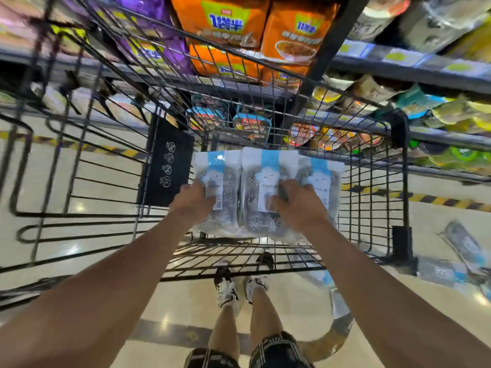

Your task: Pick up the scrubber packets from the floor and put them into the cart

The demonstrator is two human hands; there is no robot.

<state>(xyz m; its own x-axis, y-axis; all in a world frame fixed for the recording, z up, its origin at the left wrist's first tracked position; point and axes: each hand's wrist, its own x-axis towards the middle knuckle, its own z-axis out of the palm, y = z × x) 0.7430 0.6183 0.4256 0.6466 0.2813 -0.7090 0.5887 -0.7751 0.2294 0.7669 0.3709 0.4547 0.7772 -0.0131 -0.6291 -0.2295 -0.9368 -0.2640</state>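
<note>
Both hands, left hand [196, 200] and right hand [300, 205], hold scrubber packets [263, 181] inside the cart [372, 181], apparently pressing rather than gripping; next, release and fetch the floor packets [462, 251] right of the cart.

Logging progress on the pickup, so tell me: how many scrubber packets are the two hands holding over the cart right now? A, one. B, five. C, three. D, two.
C: three scrubber packets sit side by side, held between the left hand and right hand inside the cart.
</note>
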